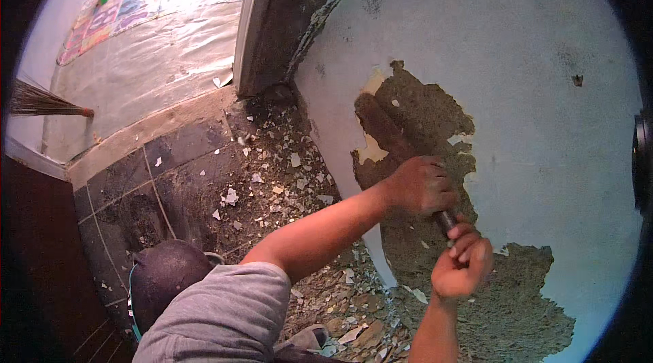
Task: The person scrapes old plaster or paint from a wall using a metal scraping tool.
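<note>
My left hand (423, 185) is closed around the middle of a long flat-bladed tool (384, 124) with a dark, rusty-brown blade; its exact kind is unclear. Below it, my right hand (464, 264) wraps round the rear end of the dark shaft. The blade slants up and left, its tip beside the ragged upper left edge of a bare brown patch (435, 108) in the pale wall (537, 152). Whether the tip touches the wall cannot be made out. Cream-coloured remnants cling along the patch's edge. A second rough patch (510, 302) spreads below my right hand.
Flakes and rubble (292, 166) cover the dark tiled floor (126, 193) along the wall's foot. A door frame (252, 30) stands at upper left, beyond a low sill (156, 125). A stick broom (51, 101) lies there, near a colourful mat (109, 20).
</note>
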{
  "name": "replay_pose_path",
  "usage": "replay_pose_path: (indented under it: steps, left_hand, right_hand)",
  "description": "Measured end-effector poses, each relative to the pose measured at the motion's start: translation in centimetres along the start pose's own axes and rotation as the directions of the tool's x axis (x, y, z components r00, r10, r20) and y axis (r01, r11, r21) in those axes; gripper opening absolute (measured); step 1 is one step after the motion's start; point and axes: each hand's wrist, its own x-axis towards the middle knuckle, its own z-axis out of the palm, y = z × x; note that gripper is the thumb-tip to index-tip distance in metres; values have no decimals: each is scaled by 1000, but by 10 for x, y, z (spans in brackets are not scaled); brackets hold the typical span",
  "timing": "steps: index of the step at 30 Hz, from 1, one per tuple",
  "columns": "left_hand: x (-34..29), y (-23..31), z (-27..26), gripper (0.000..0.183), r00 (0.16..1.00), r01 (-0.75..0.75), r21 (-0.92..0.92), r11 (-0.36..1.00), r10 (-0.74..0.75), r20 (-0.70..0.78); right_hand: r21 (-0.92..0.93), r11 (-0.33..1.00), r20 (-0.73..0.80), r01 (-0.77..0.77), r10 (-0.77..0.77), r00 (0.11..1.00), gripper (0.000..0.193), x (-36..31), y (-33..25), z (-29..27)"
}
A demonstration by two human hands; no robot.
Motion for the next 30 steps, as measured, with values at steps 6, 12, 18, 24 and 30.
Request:
replay_pose_path:
  steps: [6, 12, 18, 24, 30]
  left_hand:
    - [-17, 6, 13, 27, 990, -140, 8, 990, 140, -19]
    - [-36, 46, 47, 19, 975, -223, -84, 971, 224, 4]
    - [-8, 79, 46, 19, 971, -200, -127, 972, 179, -159]
    - [5, 89, 43, 24, 887, -30, -16, 999, 19, -461]
    - [4, 82, 34, 33, 866, 63, -35, 997, -72, -496]
  right_hand:
    - [-159, 910, -129, -383, 365, 922, 47, -18, -18, 5]
    - [-263, 540, 173, -800, 842, 511, 57, -21, -30, -62]
    - [-573, 384, 63, -724, 901, 429, 64, -21, -78, -57]
    - [-796, 568, 189, -210, 563, 804, 53, -13, -102, -35]
    - [-831, 536, 166, -151, 498, 851, 43, -8, -110, -3]
